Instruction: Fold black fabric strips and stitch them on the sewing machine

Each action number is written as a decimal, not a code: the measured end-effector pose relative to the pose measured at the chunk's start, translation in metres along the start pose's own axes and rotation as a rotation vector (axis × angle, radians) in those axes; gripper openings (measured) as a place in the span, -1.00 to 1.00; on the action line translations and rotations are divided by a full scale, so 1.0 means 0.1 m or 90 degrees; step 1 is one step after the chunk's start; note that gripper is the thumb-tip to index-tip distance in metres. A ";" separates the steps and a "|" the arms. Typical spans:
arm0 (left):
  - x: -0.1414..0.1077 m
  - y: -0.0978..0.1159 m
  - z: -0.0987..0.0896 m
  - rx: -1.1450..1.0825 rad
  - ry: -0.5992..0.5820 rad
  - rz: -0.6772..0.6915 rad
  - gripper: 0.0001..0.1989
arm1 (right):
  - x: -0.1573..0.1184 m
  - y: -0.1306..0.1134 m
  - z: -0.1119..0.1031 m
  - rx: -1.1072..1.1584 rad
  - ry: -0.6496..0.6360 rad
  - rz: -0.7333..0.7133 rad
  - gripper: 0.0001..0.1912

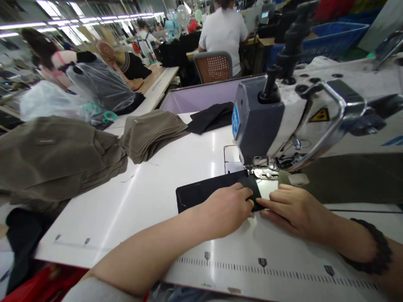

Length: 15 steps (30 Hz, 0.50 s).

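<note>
A black fabric piece [201, 189] lies flat on the white sewing table, its far right corner by the presser foot [249, 170] of the sewing machine [260, 121]. On its right part rests my left hand [231, 207], fingers curled and closed on the cloth near the edge; the fingertips are partly hidden. My right hand [291, 209] lies just to the right, index finger stretched out to the black piece's near right corner, thumb apart below it. Its other fingers are bent beside the metal plate and an olive fabric piece [346, 178].
Stacked brown-grey fabric pieces [153, 130] and a larger pile [56, 155] occupy the table's left. Folded black pieces [212, 116] lie at the back. A printed ruler scale [233, 265] runs along the front. A person [223, 35] sits beyond, near a blue basket [330, 40].
</note>
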<state>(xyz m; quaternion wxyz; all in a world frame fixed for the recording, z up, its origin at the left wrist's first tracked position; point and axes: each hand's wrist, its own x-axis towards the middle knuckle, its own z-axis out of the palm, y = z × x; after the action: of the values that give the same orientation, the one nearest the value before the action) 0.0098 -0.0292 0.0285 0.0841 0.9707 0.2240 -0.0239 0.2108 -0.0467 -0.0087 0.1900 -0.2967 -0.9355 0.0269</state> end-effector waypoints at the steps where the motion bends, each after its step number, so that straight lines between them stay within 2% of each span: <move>1: -0.01 -0.01 -0.01 -0.005 -0.004 -0.011 -0.75 | 0.00 -0.01 -0.01 0.002 0.003 -0.010 -0.72; 9: -0.03 0.01 -0.08 -0.045 -0.040 0.001 -0.82 | 0.03 -0.05 -0.03 -0.007 0.010 -0.025 -0.72; 15: 0.00 -0.04 -0.05 -0.036 -0.042 -0.025 -0.82 | 0.03 -0.02 -0.01 -0.024 -0.006 0.015 -0.70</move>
<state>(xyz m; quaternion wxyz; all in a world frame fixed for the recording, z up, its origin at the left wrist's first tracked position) 0.0083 -0.0245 0.0331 0.1184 0.9621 0.2403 -0.0509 0.2082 -0.0466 -0.0070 0.1799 -0.3114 -0.9330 0.0130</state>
